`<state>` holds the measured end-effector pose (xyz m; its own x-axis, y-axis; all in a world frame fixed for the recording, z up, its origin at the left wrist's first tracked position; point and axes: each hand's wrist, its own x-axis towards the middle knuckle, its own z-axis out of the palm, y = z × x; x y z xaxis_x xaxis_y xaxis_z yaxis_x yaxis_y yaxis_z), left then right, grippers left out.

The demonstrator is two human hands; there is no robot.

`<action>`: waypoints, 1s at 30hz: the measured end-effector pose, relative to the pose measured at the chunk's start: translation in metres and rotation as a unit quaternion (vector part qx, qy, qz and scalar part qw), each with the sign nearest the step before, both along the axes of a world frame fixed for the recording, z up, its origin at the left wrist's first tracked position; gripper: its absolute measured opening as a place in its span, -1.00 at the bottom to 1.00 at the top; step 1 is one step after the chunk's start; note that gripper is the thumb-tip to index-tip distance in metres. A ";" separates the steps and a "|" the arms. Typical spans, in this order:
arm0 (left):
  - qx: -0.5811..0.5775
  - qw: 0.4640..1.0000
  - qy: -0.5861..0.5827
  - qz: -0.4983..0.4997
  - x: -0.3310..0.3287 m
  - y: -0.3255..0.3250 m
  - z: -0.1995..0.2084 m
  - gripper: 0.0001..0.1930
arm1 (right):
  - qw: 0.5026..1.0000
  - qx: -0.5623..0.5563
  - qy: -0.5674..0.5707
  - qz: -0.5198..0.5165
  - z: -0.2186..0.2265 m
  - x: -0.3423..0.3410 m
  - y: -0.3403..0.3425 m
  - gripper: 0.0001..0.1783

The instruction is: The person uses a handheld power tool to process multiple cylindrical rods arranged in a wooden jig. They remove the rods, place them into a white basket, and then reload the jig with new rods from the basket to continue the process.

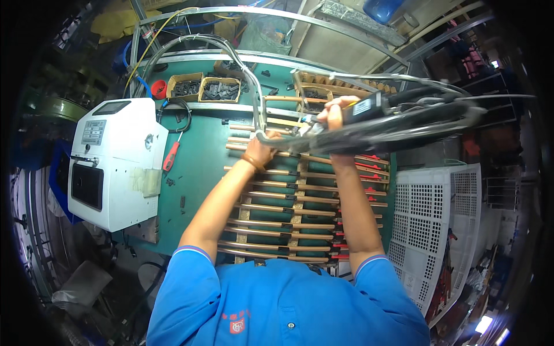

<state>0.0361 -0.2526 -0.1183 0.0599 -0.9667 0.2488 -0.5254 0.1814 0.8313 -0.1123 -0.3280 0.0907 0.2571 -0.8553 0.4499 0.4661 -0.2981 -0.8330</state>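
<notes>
I had the right hand (333, 113) wrapped tight around the handle of a long black power tool (398, 118), whose hose and cable bundle trailed off past the right edge of the green workbench (199, 167). I held it level and low over the far end of the bench so its nose met the work squarely. The left hand (261, 149) was closed on the bent grey metal tube (254, 98) just where it dropped to the tool's nose, steadying that joint; the tube arched up and back toward the far left corner, which kept its length clear of the bench.

Beneath both forearms lay a row of copper tubes (288, 222), side by side across a slotted rack that ran from the near edge toward the far edge. Set apart in their slots, none touched its neighbour, and red caps (369, 179) marked their right ends.

A white control box (112, 161) stood at the left edge, its panel facing up within easy sight. A red-handled screwdriver (171, 155) lay just beside it. Small cardboard bins of dark fittings (219, 89) sat along the far edge, within reach. A white perforated crate (430, 225) stood off the right edge.
</notes>
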 end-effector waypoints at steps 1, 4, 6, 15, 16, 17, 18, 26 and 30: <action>0.002 0.990 -0.139 0.025 -0.011 0.014 0.039 -0.77 | 0.999 -0.002 0.010 -0.041 0.015 -0.007 0.003 -0.72; -0.124 0.980 -0.154 0.002 -0.016 0.031 0.064 -0.71 | 0.993 -0.030 0.074 -0.089 0.068 0.002 0.027 -0.74; -0.067 0.984 -0.162 0.035 -0.024 0.032 0.055 -0.71 | 0.994 -0.036 0.030 -0.103 0.077 0.008 0.038 -0.74; 0.016 0.992 -0.118 0.032 -0.028 0.024 0.036 -0.68 | 0.992 -0.022 0.053 -0.116 0.027 -0.006 0.032 -0.70; -0.052 0.987 -0.127 0.078 -0.031 0.022 0.024 -0.71 | 0.993 -0.013 0.045 -0.112 0.023 -0.004 0.029 -0.71; -0.120 0.976 -0.137 0.123 -0.033 0.021 0.013 -0.75 | 0.994 -0.001 0.039 -0.101 0.021 -0.001 0.028 -0.75; -0.088 0.987 -0.083 0.109 -0.034 0.023 0.012 -0.76 | 0.995 0.010 0.034 -0.093 0.020 0.000 0.026 -0.78; -0.101 0.981 -0.087 0.138 -0.038 0.023 0.020 -0.68 | 0.989 -0.057 0.083 -0.111 -0.025 -0.010 0.014 -0.49; -0.123 0.977 -0.102 0.143 -0.039 0.020 0.023 -0.71 | 0.977 -0.081 0.145 -0.137 -0.043 -0.017 0.010 -0.48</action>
